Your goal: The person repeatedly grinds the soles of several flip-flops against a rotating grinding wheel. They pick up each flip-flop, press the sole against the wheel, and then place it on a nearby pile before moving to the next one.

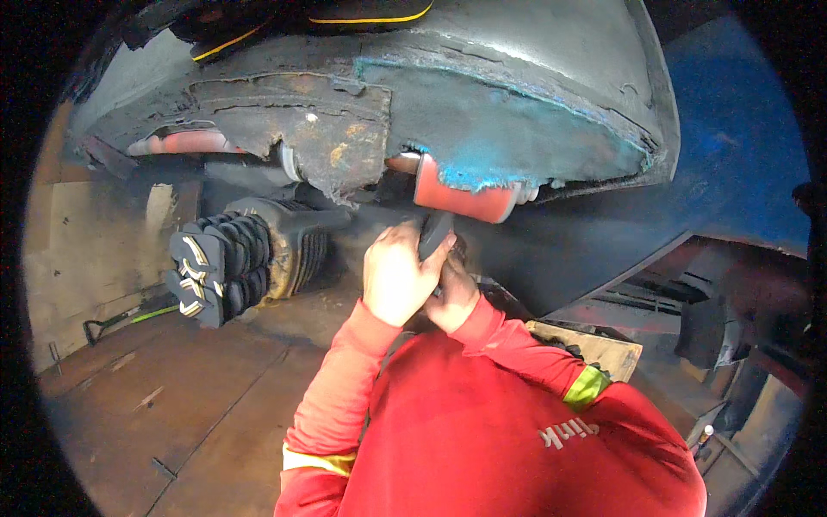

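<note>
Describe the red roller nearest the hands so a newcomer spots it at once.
Find the big grey hood across the top. Under its blue-dusted flap, above the left hand and right hand, sits the red roller. Unlike the reddish roller farther left, it looks larger and brighter.

White lettering (569, 432) stands on the person's red shirt (482, 422).

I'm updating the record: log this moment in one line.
Left hand: holding dark piece | right hand: same piece | piece: below red roller, contact unclear | stacked dark soles: left
</note>
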